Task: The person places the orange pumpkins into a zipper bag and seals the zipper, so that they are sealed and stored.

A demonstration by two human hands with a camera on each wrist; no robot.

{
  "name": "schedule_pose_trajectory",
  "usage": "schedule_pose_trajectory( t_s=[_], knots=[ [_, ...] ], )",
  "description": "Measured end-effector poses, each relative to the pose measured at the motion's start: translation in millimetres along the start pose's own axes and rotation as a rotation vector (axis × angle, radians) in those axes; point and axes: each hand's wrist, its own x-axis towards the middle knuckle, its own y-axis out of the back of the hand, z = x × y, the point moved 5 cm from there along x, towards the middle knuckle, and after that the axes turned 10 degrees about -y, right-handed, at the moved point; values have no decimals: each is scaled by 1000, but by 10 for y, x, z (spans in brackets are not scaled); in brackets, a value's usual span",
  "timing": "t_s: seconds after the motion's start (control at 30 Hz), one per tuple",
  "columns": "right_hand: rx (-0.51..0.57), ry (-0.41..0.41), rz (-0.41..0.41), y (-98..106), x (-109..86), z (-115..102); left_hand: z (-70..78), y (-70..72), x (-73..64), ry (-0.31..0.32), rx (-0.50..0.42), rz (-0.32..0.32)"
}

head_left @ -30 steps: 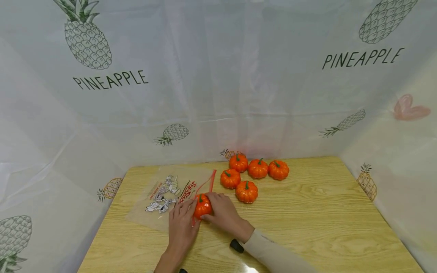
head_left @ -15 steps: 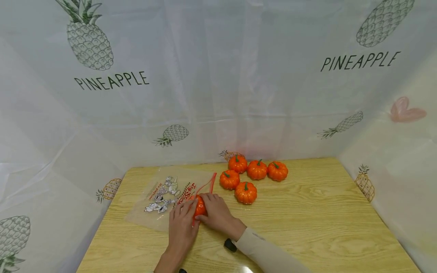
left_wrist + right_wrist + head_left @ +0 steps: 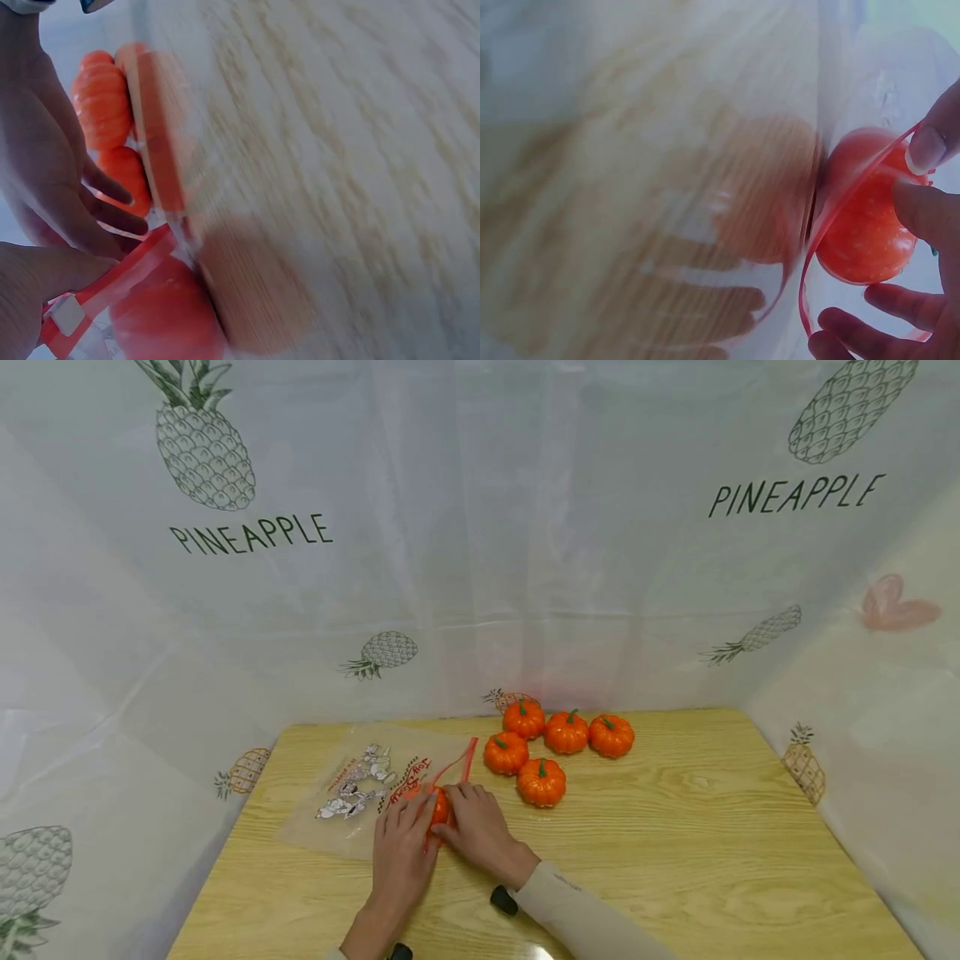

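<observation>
A clear printed slider zip bag (image 3: 352,793) with a red zip strip lies flat on the table's left side. My left hand (image 3: 405,847) holds the near edge of its mouth, thumb on the red strip (image 3: 120,277) beside a white slider (image 3: 69,315). Inside the mouth sits a small orange toy pumpkin (image 3: 866,225), partly hidden by both hands in the head view. My right hand (image 3: 480,831) is at the opening, its thumb (image 3: 922,210) touching the pumpkin and its other fingers stretched out, loosely bent.
Several more orange pumpkins (image 3: 542,782) with green stems stand grouped behind and right of the bag. The wooden table (image 3: 712,827) runs back to a white pineapple-print curtain (image 3: 480,527), which also hangs at both sides.
The pumpkin has gone leftward into the bag's mouth, pushed by my right hand. My left hand has stayed at the bag's edge. The other pumpkins have not moved.
</observation>
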Motion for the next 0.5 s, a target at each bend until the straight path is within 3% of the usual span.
schedule_pose_trajectory(
  t_s=[0.33, 0.5],
  knots=[
    [-42, 35, 2, 20, 33, -63, 33, 22, 72, -41, 17, -9],
    [-18, 20, -7, 85, -30, 7, 32, 13, 77, -37, 17, -14]
  ],
)
